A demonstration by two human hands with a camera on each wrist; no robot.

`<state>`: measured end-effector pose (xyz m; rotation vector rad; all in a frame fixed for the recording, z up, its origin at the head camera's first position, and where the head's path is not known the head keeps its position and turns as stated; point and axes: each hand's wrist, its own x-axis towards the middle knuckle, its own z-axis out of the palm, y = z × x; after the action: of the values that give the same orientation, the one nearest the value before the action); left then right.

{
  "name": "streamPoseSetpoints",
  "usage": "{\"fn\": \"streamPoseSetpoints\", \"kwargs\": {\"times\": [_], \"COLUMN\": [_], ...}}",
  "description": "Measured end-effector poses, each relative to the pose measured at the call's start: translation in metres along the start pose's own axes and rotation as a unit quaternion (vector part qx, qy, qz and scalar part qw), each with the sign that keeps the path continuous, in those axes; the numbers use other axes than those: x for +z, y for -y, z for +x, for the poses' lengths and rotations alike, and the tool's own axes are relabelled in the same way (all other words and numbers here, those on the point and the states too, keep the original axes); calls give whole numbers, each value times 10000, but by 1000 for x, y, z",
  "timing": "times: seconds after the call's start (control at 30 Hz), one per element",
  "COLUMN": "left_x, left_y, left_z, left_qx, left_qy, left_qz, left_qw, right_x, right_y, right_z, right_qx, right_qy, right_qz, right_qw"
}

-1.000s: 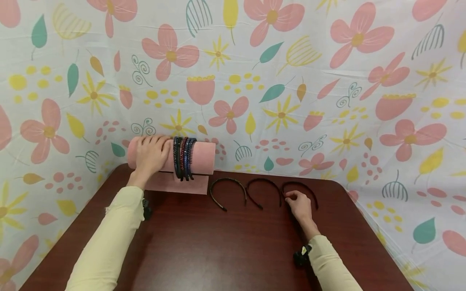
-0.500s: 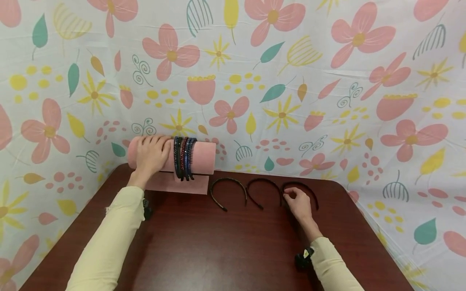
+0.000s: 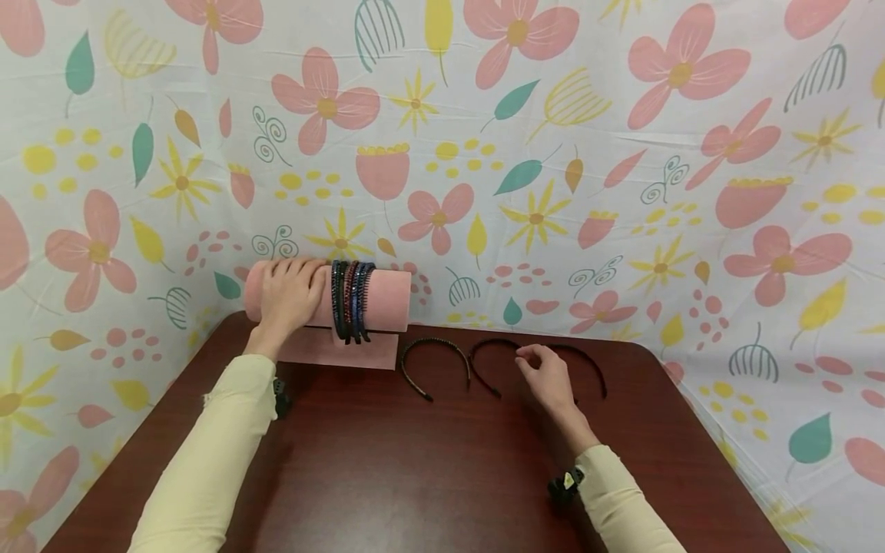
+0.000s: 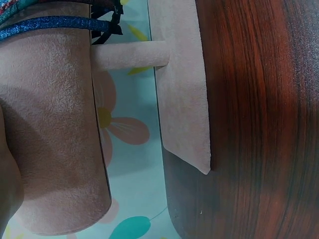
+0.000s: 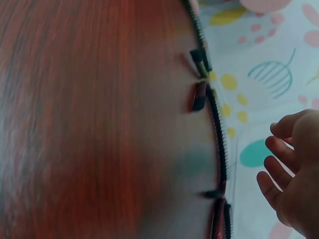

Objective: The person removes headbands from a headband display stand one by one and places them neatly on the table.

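A pink plush roll-shaped headband stand (image 3: 389, 301) stands at the back left, and my left hand (image 3: 290, 293) holds its left part from above, fingers curved over the top. Several glittery headbands (image 3: 354, 299) in black, red and blue circle the roll just right of that hand. Three dark headbands lie in a row on the table: a left one (image 3: 452, 347), a middle one (image 3: 482, 382) and a right one (image 3: 591, 363). My right hand (image 3: 549, 378), loosely bent and holding nothing, hovers between the middle and right ones, hiding parts of both.
The stand's flat pink base (image 4: 184, 109) rests near the back edge of the dark wooden table (image 3: 387, 468). Right behind the table hangs a white cloth (image 3: 442, 100) with flower prints, which also runs along both sides.
My right hand has moved off the right headband, left and slightly toward the back, to beside the middle one. The left hand stays on the stand.
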<state>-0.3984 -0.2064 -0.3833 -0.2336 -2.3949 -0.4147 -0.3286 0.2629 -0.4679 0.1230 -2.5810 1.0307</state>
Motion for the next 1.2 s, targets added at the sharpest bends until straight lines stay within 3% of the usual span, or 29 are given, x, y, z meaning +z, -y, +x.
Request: {"fn": "streamPoseSetpoints", "kwargs": {"times": [0.53,1.2], "left_x": [-2,-3], "left_y": [0,-3], "left_z": [-1,-1], "left_qx": [-78,-23], "left_qy": [91,-28], "left_qz": [31,2], "left_qw": [9999,10000], "right_x": [15,28], "right_y": [36,87], "right_z": [2,6], "right_qx": [-392,-833], "right_qy": [144,187], "right_qz": [285,620], "right_qw": [9987,9944]}}
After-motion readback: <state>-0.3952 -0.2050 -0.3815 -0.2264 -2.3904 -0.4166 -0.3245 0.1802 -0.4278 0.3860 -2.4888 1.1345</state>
